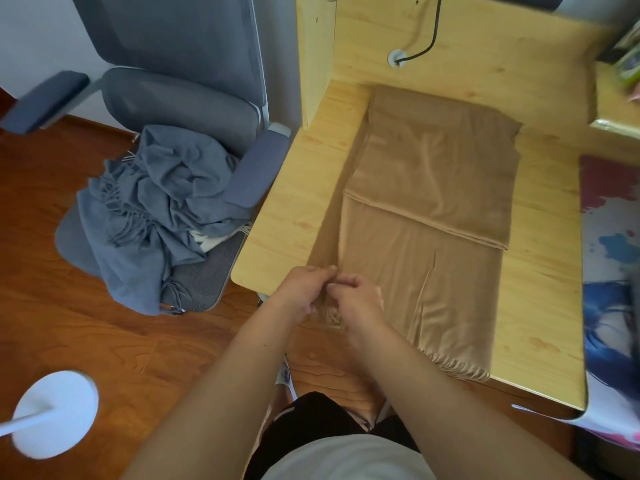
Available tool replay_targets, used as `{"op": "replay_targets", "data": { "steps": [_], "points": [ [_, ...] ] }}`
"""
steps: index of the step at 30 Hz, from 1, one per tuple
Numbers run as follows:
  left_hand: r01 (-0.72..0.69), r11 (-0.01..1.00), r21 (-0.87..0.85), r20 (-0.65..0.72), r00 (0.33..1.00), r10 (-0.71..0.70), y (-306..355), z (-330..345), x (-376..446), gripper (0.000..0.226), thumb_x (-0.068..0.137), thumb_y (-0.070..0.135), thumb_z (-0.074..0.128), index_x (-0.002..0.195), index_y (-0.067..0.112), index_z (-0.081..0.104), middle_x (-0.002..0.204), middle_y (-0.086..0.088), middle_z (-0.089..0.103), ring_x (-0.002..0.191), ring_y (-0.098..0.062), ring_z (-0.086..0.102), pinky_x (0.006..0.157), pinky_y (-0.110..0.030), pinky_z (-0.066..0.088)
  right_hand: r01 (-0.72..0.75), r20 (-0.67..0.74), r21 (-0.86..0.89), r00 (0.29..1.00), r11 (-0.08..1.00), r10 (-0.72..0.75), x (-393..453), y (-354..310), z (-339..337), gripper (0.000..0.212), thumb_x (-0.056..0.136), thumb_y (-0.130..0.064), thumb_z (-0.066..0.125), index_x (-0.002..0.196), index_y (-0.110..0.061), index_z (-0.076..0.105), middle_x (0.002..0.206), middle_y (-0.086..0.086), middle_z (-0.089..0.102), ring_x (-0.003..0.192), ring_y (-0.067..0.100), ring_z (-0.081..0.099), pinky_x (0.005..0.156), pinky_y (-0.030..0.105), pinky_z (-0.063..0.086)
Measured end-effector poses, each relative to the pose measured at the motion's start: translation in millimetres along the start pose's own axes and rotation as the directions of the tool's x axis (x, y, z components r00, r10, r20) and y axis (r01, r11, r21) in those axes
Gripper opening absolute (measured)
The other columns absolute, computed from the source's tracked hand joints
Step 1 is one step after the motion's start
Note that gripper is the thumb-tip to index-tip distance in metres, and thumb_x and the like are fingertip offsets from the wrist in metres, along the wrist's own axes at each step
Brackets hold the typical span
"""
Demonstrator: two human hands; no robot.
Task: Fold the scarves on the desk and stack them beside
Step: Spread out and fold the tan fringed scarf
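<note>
A tan scarf [426, 202] lies lengthwise on the light wooden desk [540, 271], its far half folded back over itself, its fringed near end hanging over the front edge. My left hand [304, 289] and my right hand [356, 296] meet at the scarf's near left corner, both pinching the cloth there by the fringe. A crumpled grey-blue scarf [152, 202] with fringe sits heaped on the seat of a grey office chair [180, 98] to the left of the desk.
A patterned mat [609, 271] covers the desk's right side. A black cable [429, 36] runs into a hole in the desk's back panel. A white round lamp base [55, 414] stands on the wooden floor at lower left.
</note>
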State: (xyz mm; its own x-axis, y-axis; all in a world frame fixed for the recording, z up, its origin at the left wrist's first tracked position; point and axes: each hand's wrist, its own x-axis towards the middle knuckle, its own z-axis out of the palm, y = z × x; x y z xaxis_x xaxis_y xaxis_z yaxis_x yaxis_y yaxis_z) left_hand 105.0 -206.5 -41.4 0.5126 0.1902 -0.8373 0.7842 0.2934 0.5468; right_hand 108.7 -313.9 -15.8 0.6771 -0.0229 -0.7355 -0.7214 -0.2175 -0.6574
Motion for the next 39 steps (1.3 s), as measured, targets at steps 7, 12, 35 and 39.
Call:
{"op": "replay_targets", "data": {
  "steps": [7,12,35,39],
  "points": [
    [0.025,0.997,0.070,-0.101,0.995,-0.018,-13.8,-6.6,-0.6,0.032,0.091,0.011,0.075,0.119,0.002,0.065,0.102,-0.018,0.071,0.071,-0.029,0.068,0.047,-0.030,0.054,0.030,-0.144,0.059,0.989,0.998,-0.021,-12.0,1.7,-17.9,0.014,0.090,-0.016,0.069,0.100,-0.025,0.069,0.089,0.000,0.072,0.078,0.016,0.069,0.064,0.029,0.057],
    [0.048,0.995,-0.085,-0.073,0.996,-0.054,-23.1,-15.6,-2.9,0.022,0.096,0.007,0.067,0.118,0.004,0.068,0.105,-0.019,0.073,0.086,-0.030,0.072,0.064,-0.035,0.058,0.284,-0.139,-0.239,0.937,0.929,-0.322,-26.0,-0.7,-3.7,0.015,0.092,-0.020,0.066,0.104,-0.028,0.065,0.081,-0.008,0.065,0.076,0.010,0.064,0.067,0.027,0.053],
    [0.044,0.949,0.311,-0.199,0.980,0.020,-8.6,-11.5,-11.2,0.029,0.090,0.027,0.080,0.108,0.011,0.064,0.129,-0.015,0.061,0.115,-0.039,0.060,0.098,-0.053,0.055,-0.213,-0.477,-0.445,0.879,0.870,-0.029,32.5,48.8,-234.8,0.049,0.089,-0.042,0.072,0.125,-0.011,0.060,0.122,0.015,0.066,0.112,0.036,0.062,0.082,0.035,0.046],
    [0.075,0.965,0.251,-0.194,0.981,-0.026,-4.2,-12.9,-15.8,0.017,0.090,0.018,0.079,0.099,0.010,0.067,0.122,-0.014,0.062,0.104,-0.034,0.061,0.078,-0.044,0.057,-0.194,-0.360,-0.531,0.933,0.825,-0.013,39.9,48.4,-246.4,0.028,0.094,-0.033,0.069,0.098,-0.005,0.069,0.099,0.015,0.069,0.091,0.032,0.061,0.071,0.032,0.041]
  ]
}}
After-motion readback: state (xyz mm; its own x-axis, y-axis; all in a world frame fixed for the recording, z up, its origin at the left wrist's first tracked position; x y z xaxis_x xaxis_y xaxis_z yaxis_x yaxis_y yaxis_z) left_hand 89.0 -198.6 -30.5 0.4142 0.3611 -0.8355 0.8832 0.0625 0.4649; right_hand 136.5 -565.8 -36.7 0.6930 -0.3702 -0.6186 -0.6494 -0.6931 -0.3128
